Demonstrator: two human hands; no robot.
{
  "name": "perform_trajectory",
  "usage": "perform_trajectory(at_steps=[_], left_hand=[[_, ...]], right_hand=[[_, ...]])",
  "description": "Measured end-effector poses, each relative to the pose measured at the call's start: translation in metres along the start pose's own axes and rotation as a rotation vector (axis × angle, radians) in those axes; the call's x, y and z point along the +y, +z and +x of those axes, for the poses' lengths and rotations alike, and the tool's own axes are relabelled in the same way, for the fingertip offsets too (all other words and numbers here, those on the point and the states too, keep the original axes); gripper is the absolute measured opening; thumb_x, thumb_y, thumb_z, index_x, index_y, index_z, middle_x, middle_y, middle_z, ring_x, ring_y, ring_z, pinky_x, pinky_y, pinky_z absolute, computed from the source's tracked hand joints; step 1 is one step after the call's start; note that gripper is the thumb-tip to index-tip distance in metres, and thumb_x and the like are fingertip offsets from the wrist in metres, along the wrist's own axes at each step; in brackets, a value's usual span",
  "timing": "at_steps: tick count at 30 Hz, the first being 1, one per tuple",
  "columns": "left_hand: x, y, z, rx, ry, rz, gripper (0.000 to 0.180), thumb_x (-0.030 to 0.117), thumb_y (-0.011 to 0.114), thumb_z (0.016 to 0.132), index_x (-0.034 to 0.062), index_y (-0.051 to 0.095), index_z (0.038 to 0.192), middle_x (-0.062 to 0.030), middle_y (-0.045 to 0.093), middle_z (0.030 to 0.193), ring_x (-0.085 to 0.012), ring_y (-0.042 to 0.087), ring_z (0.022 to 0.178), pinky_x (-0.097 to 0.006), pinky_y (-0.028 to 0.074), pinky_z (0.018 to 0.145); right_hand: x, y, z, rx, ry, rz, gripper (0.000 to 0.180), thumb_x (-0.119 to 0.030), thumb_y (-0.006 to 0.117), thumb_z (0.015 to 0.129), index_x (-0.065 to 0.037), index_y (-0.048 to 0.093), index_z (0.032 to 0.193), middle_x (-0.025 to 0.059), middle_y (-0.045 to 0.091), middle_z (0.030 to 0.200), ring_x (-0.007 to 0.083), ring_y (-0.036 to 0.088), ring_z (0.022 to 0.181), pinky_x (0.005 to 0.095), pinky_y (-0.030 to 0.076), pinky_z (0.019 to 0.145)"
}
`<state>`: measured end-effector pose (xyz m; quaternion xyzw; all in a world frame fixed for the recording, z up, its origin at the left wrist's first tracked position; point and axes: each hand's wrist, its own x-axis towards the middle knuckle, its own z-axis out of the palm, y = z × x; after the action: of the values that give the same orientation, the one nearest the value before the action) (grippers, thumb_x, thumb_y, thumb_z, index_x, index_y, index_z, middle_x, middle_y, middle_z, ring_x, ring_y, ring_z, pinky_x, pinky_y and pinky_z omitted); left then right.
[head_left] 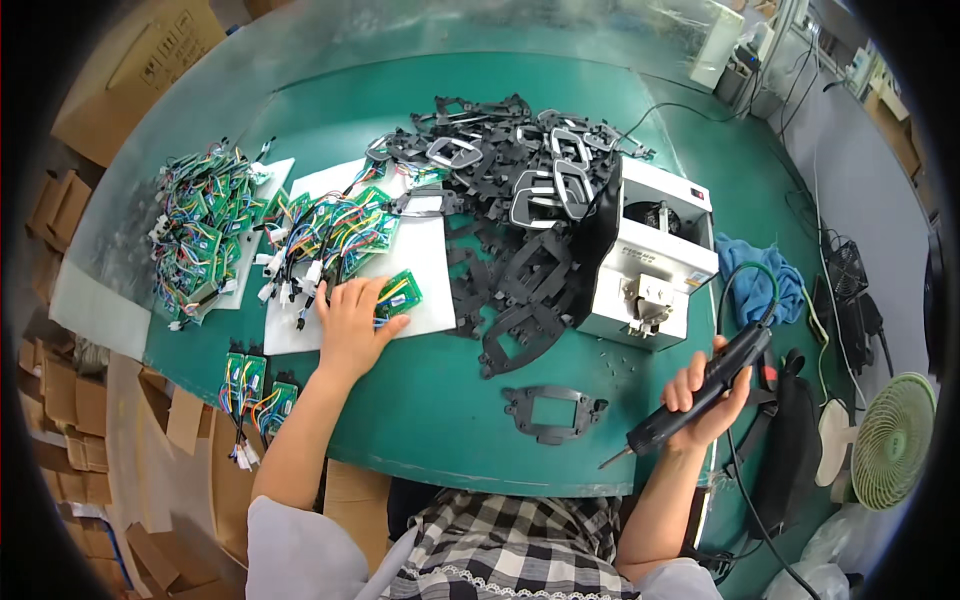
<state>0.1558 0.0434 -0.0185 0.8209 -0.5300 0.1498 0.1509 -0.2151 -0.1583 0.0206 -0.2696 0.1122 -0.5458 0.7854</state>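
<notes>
The left hand lies flat, fingers spread, on a green board at centre-left of the frame. Best to pinch that board alone by its edges, so its coloured wires do not drag the neighbouring pile. The right hand, lower right, has its grip wrapped tight around a black screwdriver, tip pointing down-left. A black frame lies on the counter between the two hands.

Left hand touches a green circuit board; right hand grips an electric screwdriver.
</notes>
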Motion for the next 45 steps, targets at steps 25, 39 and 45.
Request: perform_trajectory(at_steps=[25, 39, 45], left_hand=[[0.113, -0.04, 0.007, 0.024, 0.451, -0.538, 0.059, 0.039, 0.087, 0.054, 0.0031, 0.063, 0.095, -0.0116, 0.063, 0.092, -0.0289, 0.063, 0.081, -0.036, 0.053, 0.07], [0.129, -0.022, -0.007, 0.068, 0.364, -0.538, 0.055, 0.037, 0.085, 0.056, 0.005, 0.066, 0.096, -0.0074, 0.064, 0.094, -0.0246, 0.061, 0.079, -0.035, 0.05, 0.069], [0.14, -0.022, -0.013, 0.033, 0.455, -0.494, 0.053, 0.043, 0.081, 0.06, 0.0058, 0.067, 0.096, -0.006, 0.063, 0.093, -0.0248, 0.06, 0.082, -0.037, 0.047, 0.074]], right_hand=[[-0.017, 0.098, 0.056, -0.206, -0.874, -0.803, 0.071, -0.053, 0.061, 0.085, 0.009, 0.037, 0.111, 0.0127, 0.059, 0.064, 0.0172, 0.057, 0.045, 0.0246, 0.047, 0.049], [0.007, 0.105, 0.072, -0.265, -0.832, -0.807, 0.047, -0.023, 0.067, 0.085, 0.009, 0.045, 0.111, 0.007, 0.058, 0.061, 0.0134, 0.057, 0.048, 0.0242, 0.047, 0.048], [0.009, 0.099, 0.043, -0.235, -0.495, -0.723, 0.061, -0.039, 0.066, 0.084, 0.011, 0.042, 0.11, 0.0104, 0.057, 0.058, 0.0154, 0.054, 0.043, 0.0255, 0.045, 0.042]])
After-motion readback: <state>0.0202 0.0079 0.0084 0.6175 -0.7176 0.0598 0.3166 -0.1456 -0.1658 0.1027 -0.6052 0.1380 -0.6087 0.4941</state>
